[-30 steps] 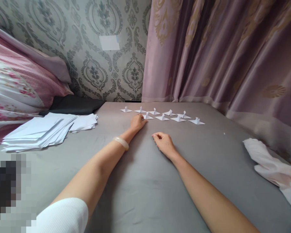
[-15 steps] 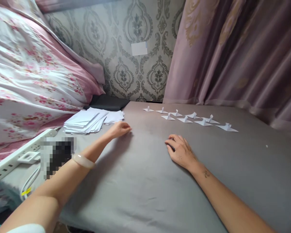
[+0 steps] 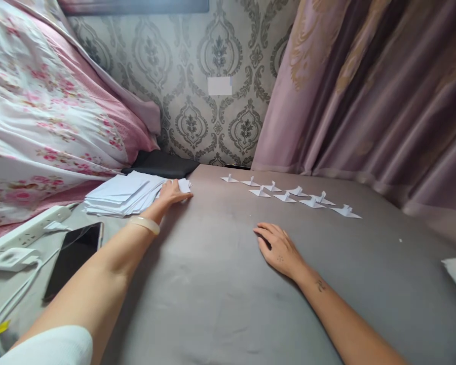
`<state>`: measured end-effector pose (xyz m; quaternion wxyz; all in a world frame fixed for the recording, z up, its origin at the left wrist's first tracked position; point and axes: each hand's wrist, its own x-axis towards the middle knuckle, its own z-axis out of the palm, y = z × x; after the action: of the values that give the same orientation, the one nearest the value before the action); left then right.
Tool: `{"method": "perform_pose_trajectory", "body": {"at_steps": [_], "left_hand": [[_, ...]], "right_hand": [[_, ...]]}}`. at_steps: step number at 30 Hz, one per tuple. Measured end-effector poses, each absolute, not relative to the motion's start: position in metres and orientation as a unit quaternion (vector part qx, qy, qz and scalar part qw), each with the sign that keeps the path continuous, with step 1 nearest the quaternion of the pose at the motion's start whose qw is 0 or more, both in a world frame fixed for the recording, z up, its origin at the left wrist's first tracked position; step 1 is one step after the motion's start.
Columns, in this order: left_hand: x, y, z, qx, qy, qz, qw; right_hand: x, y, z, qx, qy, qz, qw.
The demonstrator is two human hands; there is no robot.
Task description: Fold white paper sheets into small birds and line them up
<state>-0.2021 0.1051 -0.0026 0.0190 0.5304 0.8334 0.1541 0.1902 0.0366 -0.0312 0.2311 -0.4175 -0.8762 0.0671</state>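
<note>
My left hand (image 3: pixel 173 192) reaches to the right end of the white paper sheets (image 3: pixel 116 192), its fingers over the smaller pile (image 3: pixel 184 185) and its thumb stretched out to the right. Its fingertips are partly hidden, but the hand looks open. My right hand (image 3: pixel 280 249) rests on the grey sheet (image 3: pixel 213 284), fingers loosely bent and thumb apart. A dark gap shows between thumb and forefinger; I make out nothing held there. Beyond it, several small folded white paper pieces (image 3: pixel 285 196), each with an upright tab, lie in two rows.
At the left lie a phone (image 3: pixel 74 258) and a white power strip (image 3: pixel 26 235) with plugs and cables. A floral cloth (image 3: pixel 53 126) hangs behind them. A black item (image 3: pixel 159 163) lies against the patterned wall (image 3: pixel 190 121). Purple curtains (image 3: pixel 327 91) hang at the right.
My left hand has moved left and away from me, from the bare sheet onto the paper pile, its fingers spreading. My right hand stays in about the same place. The view has shifted slightly.
</note>
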Motion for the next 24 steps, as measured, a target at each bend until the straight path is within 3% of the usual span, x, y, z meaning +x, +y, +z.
{"method": "perform_pose_trajectory", "body": {"at_steps": [24], "left_hand": [[-0.196, 0.098, -0.013, 0.479, 0.866, 0.139, -0.019]], "right_hand": [[0.191, 0.030, -0.027, -0.429, -0.867, 0.102, 0.231]]}}
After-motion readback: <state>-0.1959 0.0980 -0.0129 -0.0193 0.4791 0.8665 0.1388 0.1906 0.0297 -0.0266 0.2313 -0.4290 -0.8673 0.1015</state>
